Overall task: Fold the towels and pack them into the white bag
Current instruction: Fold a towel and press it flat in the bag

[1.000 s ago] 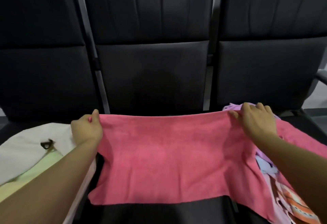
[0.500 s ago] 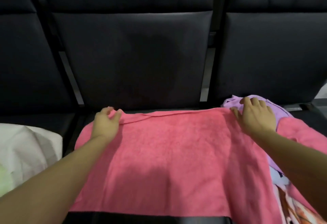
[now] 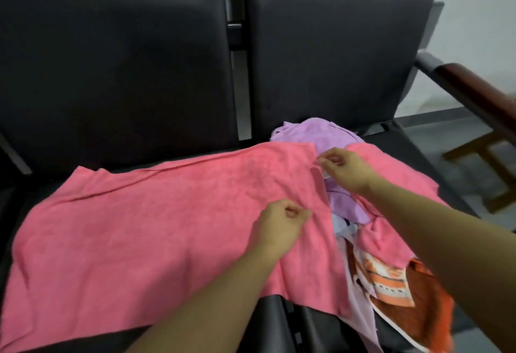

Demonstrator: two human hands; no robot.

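The pink towel (image 3: 156, 227) lies spread across the black seats (image 3: 117, 73), one fold already made along its far edge. Both hands are now at its right end. The right hand (image 3: 346, 169) has thumb & forefinger closed narrow at the towel's far right corner, apparently pinching it, w/ the other fingers curled. The left hand (image 3: 279, 227) sits nearer, fingers curled loose over the cloth just inside the right edge; whether it actually pinches fabric can't be told.

Judgement: the step in hand is taking the right end to fold it leftward. To do it well, each hand needs both layers at its corner, not only the top one, then lift together and carry the end over to the left edge so corners meet, & smooth before the next fold. The pile just beyond the right fingers — a purple towel (image 3: 321, 136), another pink piece (image 3: 391, 168), an orange printed cloth (image 3: 391, 277) — touches the edge, so a stray layer could get picked up too.

Vs. a half sec ago: the left hand has crossed from the far left corner to the right end, the right hand has gone from lying flat to a pinch, and the view has swung right. The white bag, seen at left earlier, is now out of view.
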